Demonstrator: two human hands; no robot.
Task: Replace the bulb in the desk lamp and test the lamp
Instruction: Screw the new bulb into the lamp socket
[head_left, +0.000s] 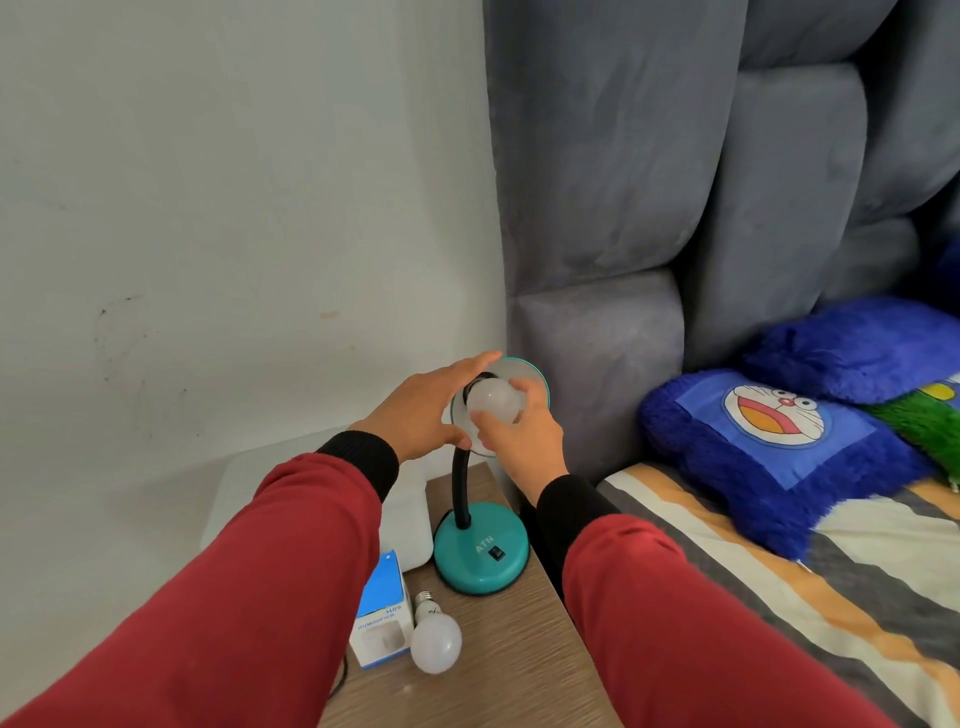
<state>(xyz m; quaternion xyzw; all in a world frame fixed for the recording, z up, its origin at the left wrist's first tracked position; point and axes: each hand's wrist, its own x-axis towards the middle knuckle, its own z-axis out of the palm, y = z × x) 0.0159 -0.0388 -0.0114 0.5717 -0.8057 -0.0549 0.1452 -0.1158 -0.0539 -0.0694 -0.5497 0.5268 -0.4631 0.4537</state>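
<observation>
Gripping the bulb in the lamp shade, right hand twisted; left hand spread, steadied shade. Spare bulb lay on bench. Next, probably: seat it, flip switch.

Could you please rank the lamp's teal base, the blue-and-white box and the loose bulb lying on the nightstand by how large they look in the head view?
1. teal base, clearly largest.
2. blue-and-white box, though partly hidden by the left sleeve.
3. loose bulb, smallest; it lies nearest the camera, so it looks slightly enlarged.
</observation>
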